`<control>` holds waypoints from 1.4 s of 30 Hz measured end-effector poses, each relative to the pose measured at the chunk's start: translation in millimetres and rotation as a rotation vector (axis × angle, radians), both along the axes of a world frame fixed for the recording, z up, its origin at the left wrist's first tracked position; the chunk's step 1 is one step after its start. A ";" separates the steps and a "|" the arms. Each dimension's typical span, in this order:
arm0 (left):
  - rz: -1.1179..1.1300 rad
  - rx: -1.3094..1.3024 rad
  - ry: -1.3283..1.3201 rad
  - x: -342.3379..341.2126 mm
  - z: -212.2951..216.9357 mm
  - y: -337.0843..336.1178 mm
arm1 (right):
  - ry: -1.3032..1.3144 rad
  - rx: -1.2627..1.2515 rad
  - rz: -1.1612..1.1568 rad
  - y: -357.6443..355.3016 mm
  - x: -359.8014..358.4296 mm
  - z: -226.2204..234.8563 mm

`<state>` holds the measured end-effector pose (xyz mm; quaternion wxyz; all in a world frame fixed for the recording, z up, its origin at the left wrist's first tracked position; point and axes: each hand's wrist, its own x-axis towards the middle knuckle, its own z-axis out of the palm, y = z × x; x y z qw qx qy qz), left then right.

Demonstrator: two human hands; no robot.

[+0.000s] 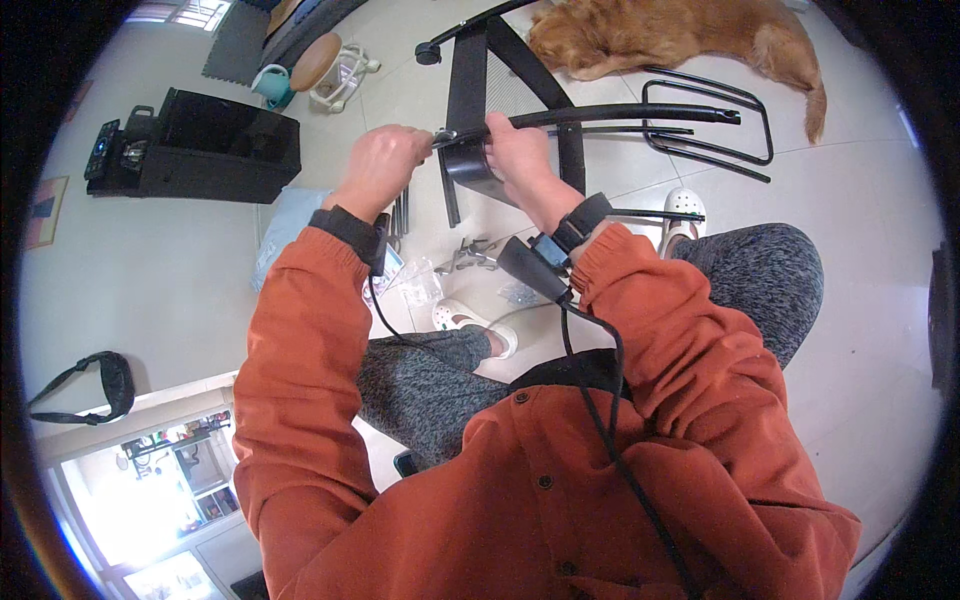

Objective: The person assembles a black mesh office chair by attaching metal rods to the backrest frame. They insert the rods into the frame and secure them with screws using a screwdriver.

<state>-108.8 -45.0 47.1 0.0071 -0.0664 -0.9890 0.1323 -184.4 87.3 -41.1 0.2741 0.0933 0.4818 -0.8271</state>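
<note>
In front of me a curved black metal tube runs from left to right across a black chair frame with a mesh panel. My right hand is closed around the tube near its left part. At the tube's left end, my left hand is closed on a small shiny metal tool; its exact kind cannot be made out. Just below the tube hangs a dark curved plate, between my two hands.
A brown dog lies at the far right, beside a looped black tube frame. Metal parts and clear plastic bags lie on the floor near my feet. A black cabinet and a round-seated stool stand left.
</note>
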 end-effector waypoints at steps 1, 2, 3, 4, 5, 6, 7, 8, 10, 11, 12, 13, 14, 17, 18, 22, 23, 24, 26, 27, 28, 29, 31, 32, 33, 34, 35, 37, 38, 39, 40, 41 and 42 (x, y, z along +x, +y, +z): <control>-0.062 -0.015 0.032 -2.7 0.7 -3.3 | 0.031 -0.002 -0.024 -0.3 -0.7 -0.9; -0.129 -0.028 0.071 -6.0 0.8 -6.6 | 0.025 0.011 -0.013 -0.7 -1.7 -2.1; -0.196 -0.043 0.112 -9.5 0.5 -9.6 | 0.031 0.011 -0.006 -1.2 -2.6 -3.1; -0.248 -0.038 0.140 -13.1 -0.7 -12.4 | 0.031 0.018 -0.010 -1.8 -3.7 -4.3; -0.300 -0.034 0.168 -16.4 -2.0 -15.4 | 0.038 0.012 -0.009 -2.4 -3.6 -5.7; -0.352 -0.031 0.196 -18.7 -3.4 -18.2 | 0.039 0.013 -0.021 -2.7 -2.8 -6.9; -0.297 -0.030 0.227 -20.4 -7.5 -19.6 | 0.048 0.002 -0.041 -3.9 -3.6 -7.9; -0.243 -0.027 0.257 -21.5 -12.8 -19.5 | 0.022 0.019 -0.032 -5.1 -4.2 -8.5; -0.043 0.086 0.346 -21.8 -24.1 -17.5 | -0.021 0.034 -0.030 -6.4 -4.8 -10.3; 0.106 0.195 0.402 -20.4 -29.1 -15.7 | -0.010 0.041 -0.020 -6.6 -4.5 -11.6; 0.291 0.304 0.422 -19.1 -32.9 -13.1 | 0.000 0.048 -0.010 -6.6 -3.8 -12.7; 0.360 0.338 0.495 -16.8 -32.6 -12.6 | 0.009 0.052 0.000 -6.7 -3.6 -13.5; 0.484 0.478 0.447 -15.5 -32.2 -10.4 | -0.001 0.037 0.000 -6.7 -3.7 -14.2; 0.794 0.953 0.290 -12.4 -28.7 0.5 | -0.005 0.042 0.000 -8.4 -2.9 -14.8; 0.805 0.967 0.231 -14.0 -27.3 4.2 | 0.009 0.078 -0.005 -9.1 -3.7 -14.6; 0.729 1.002 0.109 -24.8 -25.9 15.5 | 0.040 0.085 -0.012 -8.7 -3.9 -13.7; 0.672 0.953 0.146 -29.1 -27.7 18.2 | 0.035 0.093 -0.010 -8.5 -4.0 -13.1; 0.626 0.907 0.169 -32.2 -29.2 20.1 | 0.030 0.100 -0.009 -8.0 -4.5 -12.4; 0.441 0.780 0.221 -32.9 -30.2 21.8 | 0.024 0.097 -0.003 -6.4 -4.2 -11.5; 0.370 0.705 0.236 -32.9 -30.3 22.1 | 0.025 0.084 -0.002 -5.6 -4.3 -11.1; 0.271 0.643 0.238 -32.0 -29.6 21.8 | 0.024 0.070 -0.001 -5.1 -4.3 -10.6; 0.191 0.570 0.235 -29.7 -29.1 21.7 | 0.028 0.068 -0.013 -4.4 -4.0 -10.5; 0.064 0.475 0.208 -25.2 -26.7 20.4 | 0.042 0.064 -0.036 -4.3 -3.8 -10.0; 0.015 0.453 0.184 -22.2 -24.2 18.5 | 0.029 0.074 -0.033 -4.7 -3.3 -9.7; -0.021 0.423 0.155 -20.6 -22.7 17.6 | 0.018 0.085 -0.030 -5.5 -2.6 -9.3; -0.092 0.428 0.202 -20.0 -21.9 17.7 | 0.006 0.095 -0.027 -6.2 -2.1 -8.6; -0.148 0.425 0.243 -19.1 -21.4 18.3 | 0.025 0.107 -0.036 -6.7 -2.0 -7.9; -0.134 0.465 0.363 -16.1 -20.4 22.0 | 0.063 0.133 -0.051 -7.4 -1.4 -6.0; -0.065 0.507 0.440 -13.9 -20.6 25.9 | 0.063 0.141 -0.049 -7.3 -1.1 -4.6; 0.005 0.548 0.516 -12.3 -20.4 29.9 | 0.062 0.149 -0.049 -6.6 -1.1 -3.5; 0.261 0.731 0.405 -11.6 -18.0 32.3 | 0.042 0.156 -0.059 -6.0 -1.2 -2.3; 0.520 0.907 0.284 -10.9 -14.7 33.4 | 0.077 0.183 -0.050 -5.0 -0.8 -1.7; 0.749 1.074 0.175 -9.9 -12.2 35.8 | 0.092 0.210 -0.046 -3.4 0.2 -1.3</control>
